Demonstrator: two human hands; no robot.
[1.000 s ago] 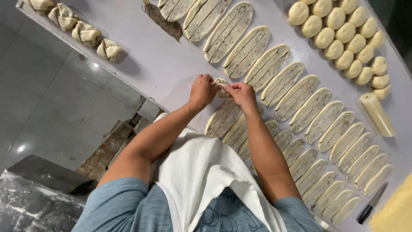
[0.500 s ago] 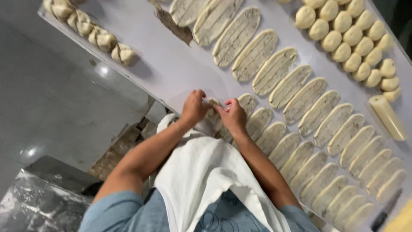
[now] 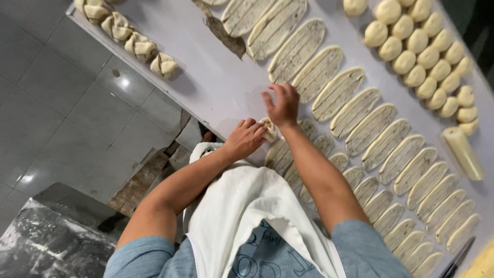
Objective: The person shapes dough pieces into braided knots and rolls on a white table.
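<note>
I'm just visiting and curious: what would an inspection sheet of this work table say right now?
Surface: pale work table, bare patch near the hands.
Job's things: small dough piece pinched between both hands; rows of slit oval dough strips alongside.
Clutter: round dough balls, knotted dough pieces along the table edge, a dough log, a dark dough scrap.
Grippers: left hand holds the dough piece; right hand has its fingers on it from above.
Cables: nothing seen.
Surroundings: grey tiled floor; person wears a white apron.
</note>
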